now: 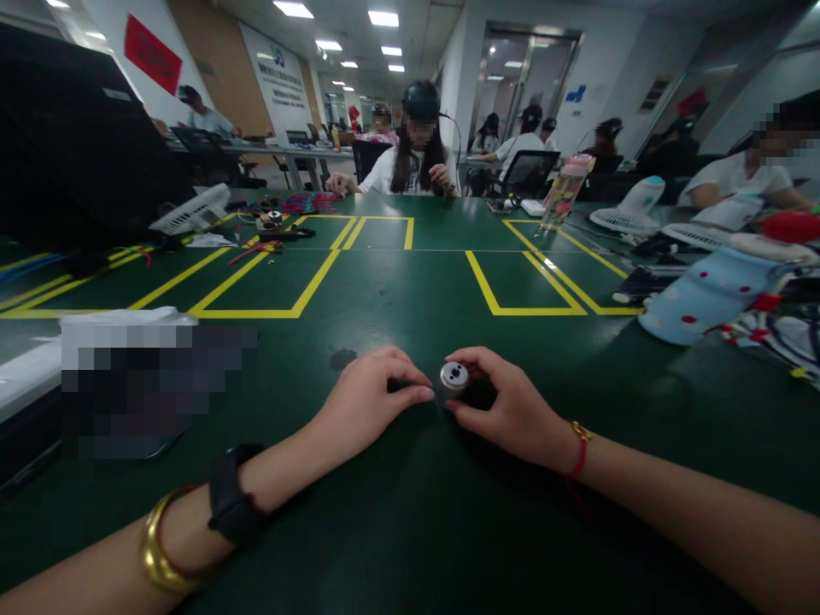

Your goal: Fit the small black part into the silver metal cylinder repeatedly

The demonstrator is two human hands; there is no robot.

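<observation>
A short silver metal cylinder [454, 376] stands on the green table, its round top showing a dark central hole and smaller holes around it. The thumb and index finger of my right hand [512, 406] close around it from the right. Just left of the cylinder, my left hand [377, 395] has its thumb and index tips brought together in a pinch. Whatever may be between those tips is too small or hidden to make out.
On the right lie a light blue dotted bottle [705, 290], white handheld fans [631, 209] and a clear bottle [567, 192]. A dark blurred object [154, 384] is at left. Wires and small parts [272, 224] lie far left. A person [416, 145] sits opposite.
</observation>
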